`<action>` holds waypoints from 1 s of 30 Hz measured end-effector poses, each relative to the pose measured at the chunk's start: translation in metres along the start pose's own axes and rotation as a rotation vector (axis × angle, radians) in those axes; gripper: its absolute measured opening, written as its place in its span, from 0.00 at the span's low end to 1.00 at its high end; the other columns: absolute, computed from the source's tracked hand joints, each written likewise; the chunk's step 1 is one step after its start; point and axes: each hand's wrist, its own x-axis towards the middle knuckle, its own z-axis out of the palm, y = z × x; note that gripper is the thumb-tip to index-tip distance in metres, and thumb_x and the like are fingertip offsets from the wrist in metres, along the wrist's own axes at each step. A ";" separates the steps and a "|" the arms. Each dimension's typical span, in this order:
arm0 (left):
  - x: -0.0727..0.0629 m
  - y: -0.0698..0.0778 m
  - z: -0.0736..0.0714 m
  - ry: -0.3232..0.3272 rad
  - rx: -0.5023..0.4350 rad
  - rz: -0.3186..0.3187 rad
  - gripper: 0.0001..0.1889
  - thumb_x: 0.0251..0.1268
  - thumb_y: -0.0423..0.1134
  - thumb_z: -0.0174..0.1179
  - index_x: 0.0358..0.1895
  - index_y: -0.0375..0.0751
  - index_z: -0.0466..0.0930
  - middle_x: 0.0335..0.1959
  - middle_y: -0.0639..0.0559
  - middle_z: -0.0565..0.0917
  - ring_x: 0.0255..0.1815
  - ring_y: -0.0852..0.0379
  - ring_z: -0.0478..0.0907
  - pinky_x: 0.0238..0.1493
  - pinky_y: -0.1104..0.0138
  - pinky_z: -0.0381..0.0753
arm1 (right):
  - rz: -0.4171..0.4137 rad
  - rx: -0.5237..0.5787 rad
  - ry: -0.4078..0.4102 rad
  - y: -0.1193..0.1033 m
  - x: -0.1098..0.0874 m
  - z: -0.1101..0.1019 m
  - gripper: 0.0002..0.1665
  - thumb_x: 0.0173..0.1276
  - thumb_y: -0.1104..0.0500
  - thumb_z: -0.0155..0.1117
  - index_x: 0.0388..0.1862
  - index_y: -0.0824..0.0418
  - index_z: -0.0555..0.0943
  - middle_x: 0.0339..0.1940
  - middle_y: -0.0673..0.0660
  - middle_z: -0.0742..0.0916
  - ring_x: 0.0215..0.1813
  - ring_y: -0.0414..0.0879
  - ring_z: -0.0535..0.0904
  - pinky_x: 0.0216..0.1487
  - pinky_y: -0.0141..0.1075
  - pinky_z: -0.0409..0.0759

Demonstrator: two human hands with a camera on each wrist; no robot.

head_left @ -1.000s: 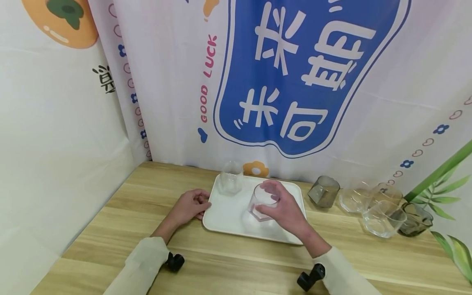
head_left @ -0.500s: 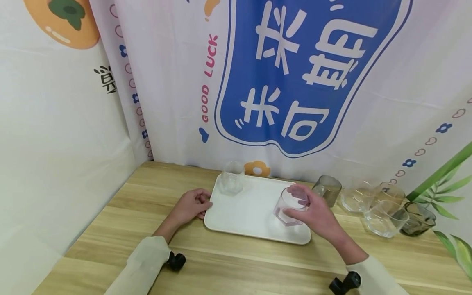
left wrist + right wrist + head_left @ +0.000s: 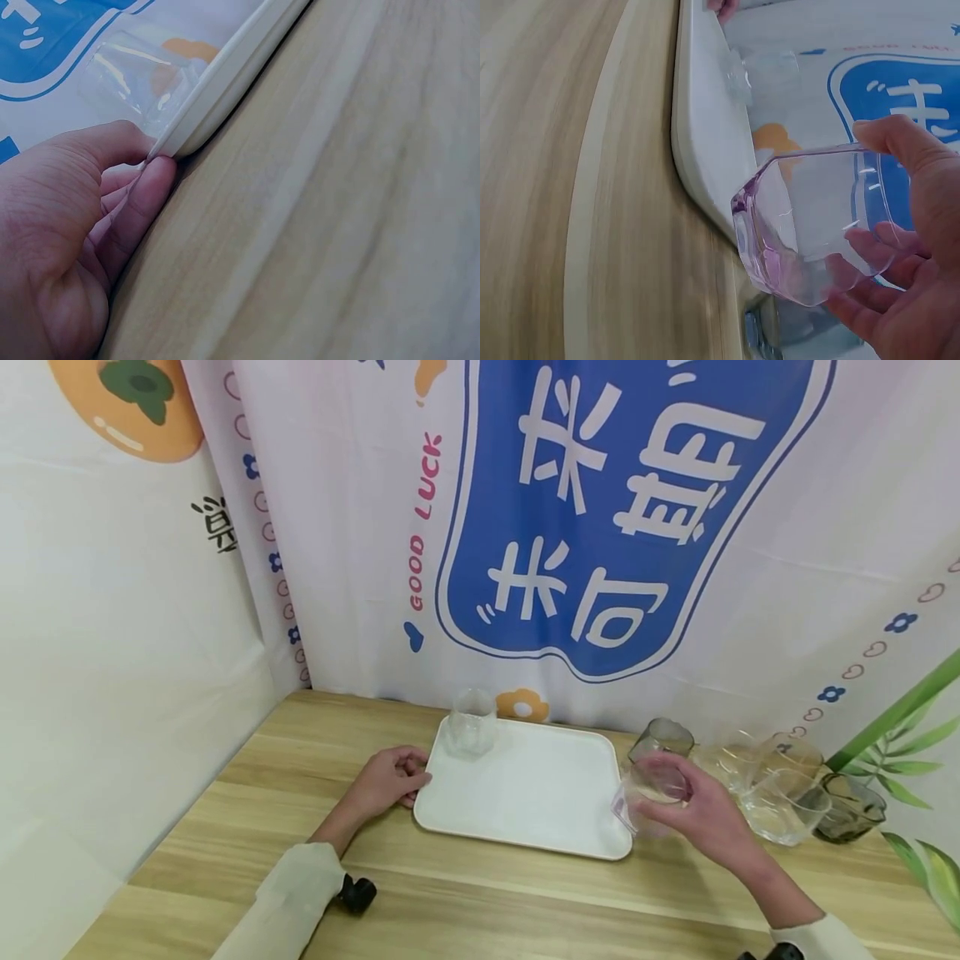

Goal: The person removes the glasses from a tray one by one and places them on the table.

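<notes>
A clear, pink-tinted glass tumbler (image 3: 817,217) with a faceted base is held by my right hand (image 3: 705,810), thumb on one side and fingers on the other. In the head view it sits tilted by the right edge of the white tray (image 3: 525,789), overlapping that edge. My left hand (image 3: 388,779) pinches the tray's left rim, thumb on top and fingertips (image 3: 154,184) against its underside, as the left wrist view shows. A clear glass tumbler (image 3: 472,727) stands upright at the tray's back left corner.
Right of the tray are a smoky grey glass (image 3: 663,739), several clear glasses (image 3: 783,814) and a dark glass (image 3: 851,810) on the wooden table (image 3: 480,902). A printed curtain (image 3: 352,568) hangs behind, and a green plant (image 3: 896,760) borders the far right.
My right hand has carried the pink tumbler rightward from the middle of the tray to beyond its right edge, tilting it. My left hand has stayed on the tray's rim.
</notes>
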 end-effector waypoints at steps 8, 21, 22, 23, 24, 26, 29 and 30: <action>0.000 0.001 -0.001 0.005 0.007 0.001 0.16 0.70 0.29 0.66 0.57 0.26 0.79 0.35 0.43 0.81 0.27 0.53 0.82 0.26 0.63 0.88 | 0.045 -0.057 -0.013 0.013 -0.008 -0.024 0.33 0.64 0.58 0.79 0.63 0.66 0.76 0.60 0.64 0.84 0.58 0.39 0.80 0.55 0.29 0.82; 0.000 0.003 0.000 0.009 0.005 -0.003 0.14 0.70 0.28 0.66 0.55 0.27 0.79 0.33 0.44 0.81 0.26 0.54 0.82 0.26 0.64 0.88 | 0.140 -0.113 -0.034 0.032 -0.011 -0.052 0.37 0.67 0.54 0.77 0.69 0.66 0.73 0.63 0.71 0.80 0.58 0.71 0.81 0.47 0.27 0.83; 0.000 0.003 0.000 0.010 0.006 -0.004 0.14 0.69 0.28 0.66 0.55 0.27 0.79 0.33 0.44 0.81 0.26 0.54 0.82 0.26 0.64 0.88 | 0.147 -0.112 -0.034 0.034 -0.012 -0.053 0.38 0.67 0.54 0.77 0.69 0.67 0.72 0.63 0.71 0.80 0.58 0.70 0.81 0.47 0.28 0.83; 0.000 0.002 0.001 0.012 0.007 -0.006 0.14 0.69 0.27 0.66 0.55 0.27 0.79 0.33 0.44 0.81 0.26 0.54 0.82 0.26 0.64 0.88 | 0.150 -0.108 -0.031 0.035 -0.012 -0.054 0.38 0.67 0.54 0.77 0.69 0.68 0.72 0.63 0.72 0.80 0.58 0.70 0.81 0.47 0.28 0.83; 0.000 0.002 0.001 0.013 0.008 -0.007 0.14 0.69 0.28 0.66 0.55 0.27 0.79 0.33 0.44 0.81 0.26 0.54 0.82 0.26 0.64 0.88 | 0.152 -0.113 -0.028 0.036 -0.013 -0.054 0.38 0.67 0.54 0.77 0.69 0.68 0.72 0.63 0.71 0.80 0.58 0.69 0.81 0.46 0.28 0.83; 0.000 0.002 0.001 0.015 0.008 -0.008 0.15 0.69 0.28 0.66 0.55 0.27 0.79 0.34 0.44 0.82 0.26 0.54 0.82 0.26 0.63 0.88 | 0.151 -0.126 -0.019 0.039 -0.013 -0.055 0.39 0.66 0.54 0.77 0.69 0.68 0.72 0.63 0.71 0.81 0.58 0.69 0.82 0.46 0.27 0.82; -0.001 0.002 0.001 0.018 0.010 -0.010 0.15 0.69 0.28 0.66 0.55 0.26 0.79 0.34 0.44 0.82 0.26 0.54 0.81 0.25 0.63 0.88 | 0.150 -0.155 -0.006 0.041 -0.013 -0.056 0.39 0.66 0.53 0.78 0.69 0.69 0.72 0.62 0.71 0.81 0.58 0.68 0.81 0.46 0.25 0.81; -0.002 0.002 0.001 0.018 0.010 -0.009 0.15 0.69 0.28 0.66 0.55 0.26 0.79 0.34 0.44 0.82 0.26 0.54 0.81 0.25 0.63 0.88 | 0.153 -0.159 -0.005 0.042 -0.013 -0.056 0.39 0.66 0.53 0.77 0.69 0.69 0.72 0.61 0.72 0.82 0.58 0.68 0.81 0.46 0.25 0.80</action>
